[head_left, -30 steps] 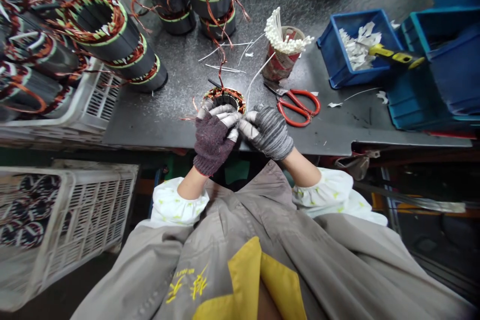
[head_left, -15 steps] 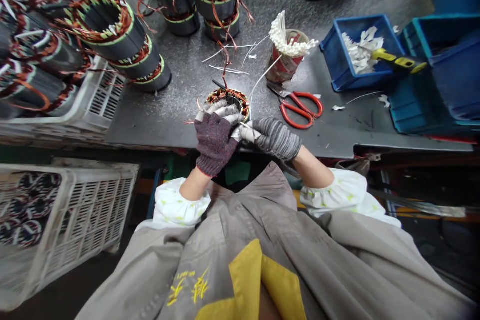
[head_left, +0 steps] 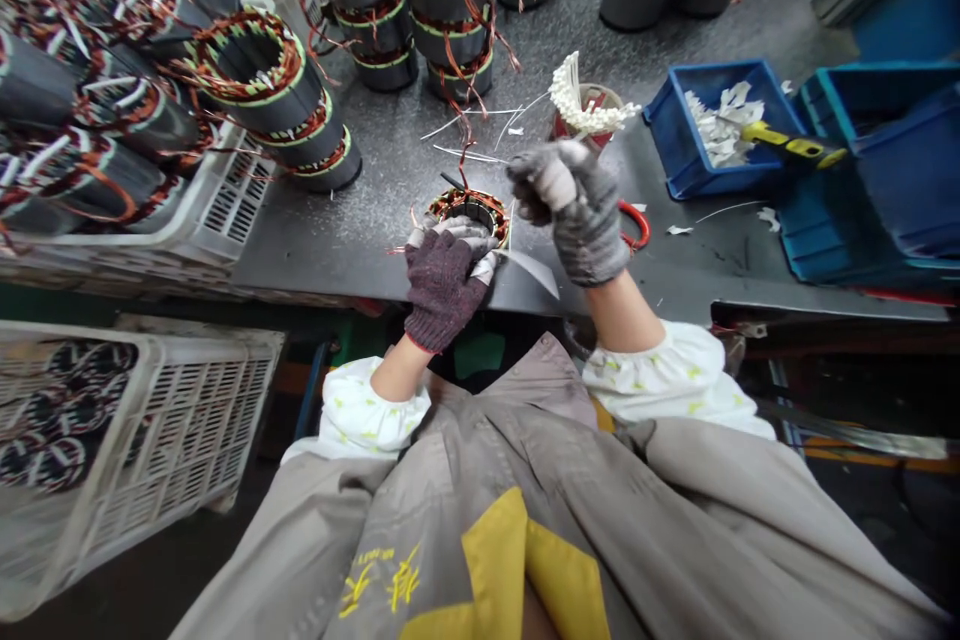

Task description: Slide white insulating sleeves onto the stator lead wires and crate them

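Dark grey bench, speckled; slatted white crate below left, blue plastic bin with torn white scraps at right. Copper wire ring near bench edge, left hand in knitted glove over near rim, grip cannot be told. Right hand raised, blurred, fingers curled; cannot tell if holding anything. Thin white strip smeared between hands. Cup partly hidden; red handle shows, rest hidden

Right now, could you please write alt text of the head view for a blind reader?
A gloved left hand touches a copper-wound ring on a dark tabletop; the gloved right hand hovers near a cup of white strips. Behind stand stacked wound cores; at right, blue bins.
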### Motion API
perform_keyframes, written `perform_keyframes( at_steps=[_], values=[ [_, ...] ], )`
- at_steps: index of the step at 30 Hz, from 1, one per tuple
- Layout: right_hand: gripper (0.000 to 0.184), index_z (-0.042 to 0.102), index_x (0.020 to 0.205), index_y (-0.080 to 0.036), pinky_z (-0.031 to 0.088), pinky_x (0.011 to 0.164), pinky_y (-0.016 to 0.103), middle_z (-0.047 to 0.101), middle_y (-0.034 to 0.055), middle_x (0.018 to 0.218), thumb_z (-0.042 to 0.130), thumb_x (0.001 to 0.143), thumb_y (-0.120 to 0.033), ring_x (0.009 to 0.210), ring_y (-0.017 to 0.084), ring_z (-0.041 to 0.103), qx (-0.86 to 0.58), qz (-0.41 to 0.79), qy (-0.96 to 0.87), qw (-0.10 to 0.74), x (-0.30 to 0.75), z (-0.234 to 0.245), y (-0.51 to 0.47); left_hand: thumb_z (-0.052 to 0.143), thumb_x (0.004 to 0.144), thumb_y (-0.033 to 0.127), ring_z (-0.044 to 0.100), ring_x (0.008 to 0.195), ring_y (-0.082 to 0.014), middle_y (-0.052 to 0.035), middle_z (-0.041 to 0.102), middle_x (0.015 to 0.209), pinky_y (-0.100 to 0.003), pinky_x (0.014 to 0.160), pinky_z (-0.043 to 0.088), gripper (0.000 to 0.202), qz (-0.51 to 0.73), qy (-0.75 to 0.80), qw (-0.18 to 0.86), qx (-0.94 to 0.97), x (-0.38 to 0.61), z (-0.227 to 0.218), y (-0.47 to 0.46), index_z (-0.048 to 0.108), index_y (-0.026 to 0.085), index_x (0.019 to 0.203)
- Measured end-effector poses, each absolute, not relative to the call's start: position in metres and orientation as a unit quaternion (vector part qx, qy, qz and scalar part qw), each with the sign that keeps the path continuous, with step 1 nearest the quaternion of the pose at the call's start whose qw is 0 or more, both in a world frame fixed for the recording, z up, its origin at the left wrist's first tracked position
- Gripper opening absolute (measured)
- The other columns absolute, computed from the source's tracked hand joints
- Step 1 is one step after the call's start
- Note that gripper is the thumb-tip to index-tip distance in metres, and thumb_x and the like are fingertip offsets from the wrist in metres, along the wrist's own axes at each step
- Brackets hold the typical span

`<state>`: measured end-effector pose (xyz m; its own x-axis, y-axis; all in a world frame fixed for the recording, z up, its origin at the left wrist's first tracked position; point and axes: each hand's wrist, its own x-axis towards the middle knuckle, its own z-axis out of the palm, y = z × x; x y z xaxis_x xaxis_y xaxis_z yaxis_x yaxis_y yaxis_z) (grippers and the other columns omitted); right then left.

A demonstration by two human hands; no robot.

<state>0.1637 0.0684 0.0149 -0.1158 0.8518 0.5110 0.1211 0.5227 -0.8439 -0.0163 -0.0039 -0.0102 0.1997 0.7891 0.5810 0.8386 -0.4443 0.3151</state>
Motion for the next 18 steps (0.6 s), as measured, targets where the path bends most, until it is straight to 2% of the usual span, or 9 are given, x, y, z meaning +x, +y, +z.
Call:
perform_keyframes(
  at_steps=[2,5,7,10,12,15,18],
  values=[
    [0.034,0.071,0.122,-0.026,0.062,0.087,0.045,0.073,0.0093,0.105,0.055,0.103,-0.05,0.095,0.025,0.071,-0.367,0.243,-0.714,0.544,0.182,0.012,0.053,0.063,0.097,0.039,0.066,0.122,-0.0294,-0.0062,0.077,0.118,-0.051,0.116,0.036,0.019,-0.348,-0.533,0.035,-0.771,-0.015,-0.012,-0.003,0.073,0.025,0.103],
    [0.028,0.077,0.117,-0.026,0.059,0.088,0.044,0.076,0.0085,0.107,0.064,0.098,-0.042,0.094,0.025,0.071,-0.336,0.175,-0.819,0.431,0.192,0.008,0.039,0.067,0.091,0.044,0.066,0.115,-0.0328,-0.0085,0.076,0.112,-0.054,0.112,0.038,0.022,-0.331,-0.572,0.04,-0.749,-0.011,-0.019,0.0,0.07,0.023,0.093],
    [0.026,0.08,0.11,-0.026,0.058,0.084,0.043,0.078,0.0084,0.105,0.062,0.098,-0.041,0.09,0.025,0.07,-0.318,0.13,-0.867,0.36,0.185,0.003,0.04,0.067,0.088,0.046,0.067,0.111,-0.0348,-0.0101,0.075,0.106,-0.056,0.109,0.04,0.024,-0.325,-0.6,0.042,-0.73,-0.007,-0.024,0.002,0.067,0.022,0.085],
    [0.026,0.08,0.099,-0.025,0.057,0.082,0.045,0.078,0.0093,0.098,0.06,0.099,-0.04,0.087,0.027,0.069,-0.364,0.074,-0.856,0.359,0.166,-0.003,0.05,0.066,0.09,0.041,0.067,0.116,-0.0353,-0.0108,0.075,0.108,-0.056,0.113,0.037,0.02,-0.33,-0.614,0.028,-0.716,-0.002,-0.026,0.003,0.065,0.022,0.084],
    [0.027,0.079,0.094,-0.024,0.057,0.084,0.045,0.077,0.0095,0.094,0.059,0.099,-0.042,0.087,0.027,0.068,-0.413,0.09,-0.825,0.375,0.158,-0.004,0.054,0.063,0.093,0.038,0.066,0.122,-0.034,-0.0103,0.076,0.113,-0.056,0.119,0.034,0.017,-0.33,-0.613,0.017,-0.717,0.0,-0.024,0.002,0.066,0.022,0.087],
    [0.03,0.077,0.094,-0.023,0.058,0.085,0.043,0.076,0.0087,0.093,0.055,0.102,-0.043,0.088,0.025,0.069,-0.424,0.193,-0.794,0.391,0.157,-0.003,0.052,0.059,0.097,0.037,0.062,0.131,-0.0318,-0.0094,0.075,0.122,-0.055,0.124,0.03,0.019,-0.321,-0.585,0.013,-0.745,-0.006,-0.017,-0.006,0.07,0.022,0.1],
    [0.033,0.075,0.114,-0.022,0.059,0.094,0.042,0.077,0.0089,0.111,0.052,0.103,-0.043,0.102,0.025,0.071,-0.389,0.276,-0.77,0.423,0.162,-0.004,0.038,0.054,0.098,0.031,0.055,0.142,-0.0291,-0.0076,0.07,0.137,-0.056,0.129,0.023,0.03,-0.308,-0.54,0.044,-0.782,-0.026,-0.013,-0.017,0.068,0.024,0.124]
  ],
)
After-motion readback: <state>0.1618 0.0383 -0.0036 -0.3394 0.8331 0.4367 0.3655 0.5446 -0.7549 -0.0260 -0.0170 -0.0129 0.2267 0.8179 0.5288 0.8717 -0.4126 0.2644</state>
